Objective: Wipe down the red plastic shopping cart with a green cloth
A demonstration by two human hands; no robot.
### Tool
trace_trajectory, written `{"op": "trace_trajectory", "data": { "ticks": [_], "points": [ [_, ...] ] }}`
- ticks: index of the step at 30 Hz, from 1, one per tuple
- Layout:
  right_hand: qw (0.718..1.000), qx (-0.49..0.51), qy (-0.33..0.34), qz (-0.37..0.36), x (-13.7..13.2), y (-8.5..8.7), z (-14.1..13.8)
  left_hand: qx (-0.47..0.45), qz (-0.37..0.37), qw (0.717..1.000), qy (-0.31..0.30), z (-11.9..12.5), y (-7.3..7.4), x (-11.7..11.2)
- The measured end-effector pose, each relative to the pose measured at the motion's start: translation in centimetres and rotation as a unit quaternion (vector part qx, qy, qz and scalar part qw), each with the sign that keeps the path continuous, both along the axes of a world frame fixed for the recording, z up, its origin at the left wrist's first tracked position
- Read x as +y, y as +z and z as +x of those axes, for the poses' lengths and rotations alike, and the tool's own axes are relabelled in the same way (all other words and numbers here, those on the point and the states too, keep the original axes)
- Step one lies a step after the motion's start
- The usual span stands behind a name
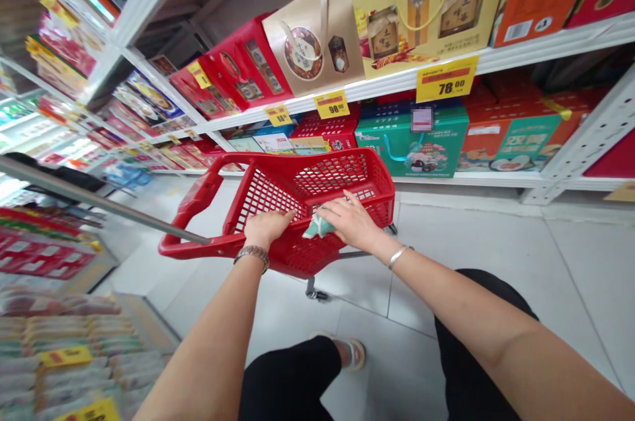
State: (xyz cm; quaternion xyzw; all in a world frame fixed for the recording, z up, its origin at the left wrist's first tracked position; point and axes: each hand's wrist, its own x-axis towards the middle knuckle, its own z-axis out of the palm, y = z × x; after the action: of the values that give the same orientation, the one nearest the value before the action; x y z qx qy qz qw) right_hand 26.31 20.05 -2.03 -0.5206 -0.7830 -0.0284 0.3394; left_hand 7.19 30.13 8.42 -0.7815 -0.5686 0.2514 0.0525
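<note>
A red plastic shopping cart (317, 255) with lattice sides stands on the floor in front of me, its basket showing nothing inside. My left hand (268, 228), with a brown banded watch or bracelet at the wrist, grips the cart's near rim. On the same rim, to the right, my right hand (350, 221) presses a small green-and-white cloth (319, 226) under its fingers. Part of the cloth is hidden by that hand. A silver bangle (398, 257) circles my right wrist. Some fingertips of both hands reach over the rim.
Beyond the cart, a white shelf (526, 44) carries gift boxes, among them a yellow honey box (431, 4) and a green box (441, 143). A grey metal pole (99, 196) crosses at left. Stacked packages (74, 368) fill the lower left. Pale tiles (476, 229) cover the floor.
</note>
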Motion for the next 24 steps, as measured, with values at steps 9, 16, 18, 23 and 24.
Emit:
{"op": "trace_trajectory", "data": {
  "ticks": [9,16,18,23,24],
  "points": [
    [0.986,0.021,-0.087,-0.142,-1.0,1.4,8.0,-0.014,0.002,0.999,0.041,0.5,0.2,-0.2],
    [0.976,0.024,-0.143,-0.163,-1.0,0.4,11.9,-0.016,0.001,0.999,0.046,1.4,0.1,-0.6],
    [0.979,0.015,-0.135,-0.153,-1.0,0.5,11.7,-0.014,0.0,0.999,0.042,1.6,0.1,-0.7],
    [0.981,-0.022,-0.122,-0.146,-0.6,1.8,10.1,-0.003,0.018,0.999,0.031,1.7,0.1,-0.9],
    [0.982,-0.026,-0.12,-0.146,-0.4,2.0,9.8,-0.002,0.026,0.999,0.026,1.6,0.0,-0.9]
  ]
}}
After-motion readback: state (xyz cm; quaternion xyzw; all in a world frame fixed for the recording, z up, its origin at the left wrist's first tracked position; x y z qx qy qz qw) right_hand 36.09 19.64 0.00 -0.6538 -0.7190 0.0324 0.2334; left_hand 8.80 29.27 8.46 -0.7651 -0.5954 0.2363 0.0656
